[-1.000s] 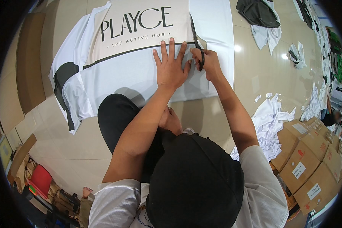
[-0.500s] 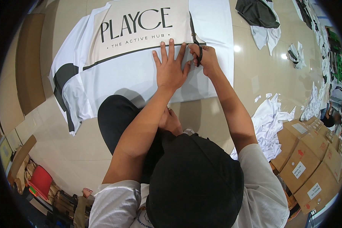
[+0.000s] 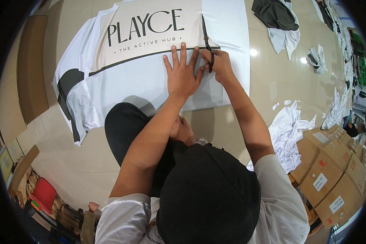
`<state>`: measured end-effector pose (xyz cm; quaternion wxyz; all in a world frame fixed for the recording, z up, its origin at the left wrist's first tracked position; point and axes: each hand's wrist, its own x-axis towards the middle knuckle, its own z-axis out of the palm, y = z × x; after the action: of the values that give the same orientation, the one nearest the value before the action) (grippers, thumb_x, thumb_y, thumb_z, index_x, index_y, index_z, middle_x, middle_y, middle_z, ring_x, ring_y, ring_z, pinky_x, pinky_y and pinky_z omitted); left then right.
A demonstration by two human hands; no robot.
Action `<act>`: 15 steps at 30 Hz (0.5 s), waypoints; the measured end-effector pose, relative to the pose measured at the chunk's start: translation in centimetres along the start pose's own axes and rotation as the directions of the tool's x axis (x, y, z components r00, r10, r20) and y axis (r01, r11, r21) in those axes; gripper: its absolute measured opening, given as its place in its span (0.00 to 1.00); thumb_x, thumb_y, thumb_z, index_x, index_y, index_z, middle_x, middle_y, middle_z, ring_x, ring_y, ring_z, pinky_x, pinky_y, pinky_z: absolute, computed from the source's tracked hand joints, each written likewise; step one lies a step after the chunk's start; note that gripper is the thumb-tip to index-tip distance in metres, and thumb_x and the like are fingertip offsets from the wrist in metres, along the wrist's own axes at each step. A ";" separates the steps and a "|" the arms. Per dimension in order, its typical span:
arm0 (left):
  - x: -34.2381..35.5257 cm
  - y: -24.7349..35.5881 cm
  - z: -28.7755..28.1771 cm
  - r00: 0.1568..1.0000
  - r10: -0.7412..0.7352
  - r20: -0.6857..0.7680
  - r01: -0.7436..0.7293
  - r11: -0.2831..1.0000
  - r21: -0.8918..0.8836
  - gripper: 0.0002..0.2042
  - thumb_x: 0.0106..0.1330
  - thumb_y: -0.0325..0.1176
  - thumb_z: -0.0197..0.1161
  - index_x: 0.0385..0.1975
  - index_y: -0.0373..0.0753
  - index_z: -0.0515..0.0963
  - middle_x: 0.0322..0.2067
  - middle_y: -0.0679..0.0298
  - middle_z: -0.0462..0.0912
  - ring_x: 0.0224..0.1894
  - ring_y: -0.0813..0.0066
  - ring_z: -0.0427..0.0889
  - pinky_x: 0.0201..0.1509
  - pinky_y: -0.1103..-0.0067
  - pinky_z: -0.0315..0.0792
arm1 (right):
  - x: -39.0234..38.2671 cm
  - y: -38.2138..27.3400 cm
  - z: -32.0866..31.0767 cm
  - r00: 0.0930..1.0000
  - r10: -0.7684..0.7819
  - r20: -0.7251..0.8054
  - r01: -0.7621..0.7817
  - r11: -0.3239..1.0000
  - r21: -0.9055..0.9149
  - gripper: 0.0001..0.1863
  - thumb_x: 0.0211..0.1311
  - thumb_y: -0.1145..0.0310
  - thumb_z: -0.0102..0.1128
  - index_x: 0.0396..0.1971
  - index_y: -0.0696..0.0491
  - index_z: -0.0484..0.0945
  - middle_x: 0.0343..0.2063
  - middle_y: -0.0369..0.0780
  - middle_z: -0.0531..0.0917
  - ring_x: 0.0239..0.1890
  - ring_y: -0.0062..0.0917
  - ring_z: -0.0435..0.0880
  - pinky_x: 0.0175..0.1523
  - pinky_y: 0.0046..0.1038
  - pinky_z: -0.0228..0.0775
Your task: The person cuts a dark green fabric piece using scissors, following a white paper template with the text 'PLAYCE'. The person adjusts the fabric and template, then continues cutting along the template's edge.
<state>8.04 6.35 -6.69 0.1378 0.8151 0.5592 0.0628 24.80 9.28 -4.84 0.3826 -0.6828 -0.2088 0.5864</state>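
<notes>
A printed beige panel (image 3: 148, 57) with dark lettering and a black border line lies on the floor, part of a white fabric sheet (image 3: 130, 81). My left hand (image 3: 181, 77) presses flat on the white part just below that border, fingers spread, the tips reaching over the line. Close beside it, my right hand (image 3: 221, 67) grips black-handled scissors (image 3: 212, 63) near the panel's lower right corner. Their blades point away from me along the panel's right edge. Whether cloth sits between the blades cannot be made out.
A heap of white cloth (image 3: 286, 134) lies on the tiled floor to the right, near stacked cardboard boxes (image 3: 327, 171). Dark and white garments (image 3: 276, 16) rest at the far right. A brown cardboard sheet (image 3: 31, 69) stands at the left, and a red object (image 3: 44, 195) is lower left.
My right hand and the scissors have shifted slightly left and toward me. My left hand stays almost in place on the fabric.
</notes>
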 end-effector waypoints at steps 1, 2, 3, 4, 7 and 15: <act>0.0 0.0 0.0 1.000 -0.004 0.003 0.004 1.000 -0.005 0.36 0.82 0.58 0.54 0.87 0.59 0.58 0.87 0.51 0.48 0.88 0.37 0.42 0.85 0.34 0.39 | 0.0 0.0 0.0 1.000 0.000 -0.001 0.000 1.000 -0.005 0.16 0.61 0.60 0.78 0.29 0.55 0.82 0.20 0.33 0.78 0.18 0.18 0.74 0.25 0.25 0.64; 0.0 0.0 0.0 1.000 -0.009 0.006 0.009 1.000 -0.009 0.36 0.82 0.58 0.54 0.87 0.59 0.59 0.87 0.52 0.47 0.88 0.37 0.41 0.85 0.34 0.38 | -0.1 -0.2 0.2 1.000 0.000 0.001 0.000 1.000 -0.010 0.16 0.61 0.59 0.78 0.29 0.55 0.82 0.20 0.33 0.78 0.18 0.18 0.74 0.25 0.25 0.64; 0.0 0.0 0.0 1.000 -0.012 0.016 0.012 1.000 -0.002 0.36 0.82 0.58 0.54 0.87 0.59 0.59 0.87 0.52 0.47 0.88 0.37 0.41 0.85 0.34 0.38 | -0.3 -0.4 0.3 1.000 0.002 0.009 -0.002 1.000 -0.010 0.16 0.62 0.59 0.78 0.29 0.55 0.82 0.20 0.33 0.78 0.18 0.18 0.74 0.25 0.26 0.64; 0.0 0.0 0.0 1.000 -0.015 0.027 0.015 1.000 0.005 0.36 0.82 0.58 0.54 0.87 0.59 0.58 0.87 0.52 0.47 0.88 0.38 0.41 0.85 0.34 0.38 | -0.4 -0.8 0.4 1.000 0.003 0.017 -0.003 1.000 -0.010 0.17 0.62 0.58 0.78 0.29 0.55 0.82 0.20 0.33 0.78 0.18 0.18 0.74 0.25 0.26 0.64; 0.0 0.0 -0.1 0.999 -0.014 0.034 0.014 1.000 0.005 0.36 0.82 0.58 0.54 0.88 0.59 0.58 0.87 0.52 0.47 0.88 0.38 0.41 0.85 0.35 0.38 | -0.4 -1.5 0.7 1.000 -0.003 0.028 0.003 1.000 0.012 0.18 0.62 0.55 0.79 0.28 0.55 0.83 0.20 0.33 0.78 0.18 0.19 0.74 0.25 0.26 0.63; 0.0 0.0 0.0 1.000 -0.009 0.008 0.009 1.000 -0.016 0.36 0.82 0.57 0.54 0.87 0.58 0.59 0.87 0.52 0.47 0.88 0.38 0.42 0.85 0.35 0.38 | 1.0 -2.3 1.5 0.999 -0.018 -0.035 0.019 0.999 0.036 0.18 0.59 0.59 0.77 0.22 0.57 0.82 0.17 0.35 0.77 0.16 0.22 0.73 0.23 0.29 0.59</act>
<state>8.08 6.31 -6.72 0.1469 0.8117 0.5617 0.0637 23.99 11.86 -3.77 0.4038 -0.6839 -0.1979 0.5745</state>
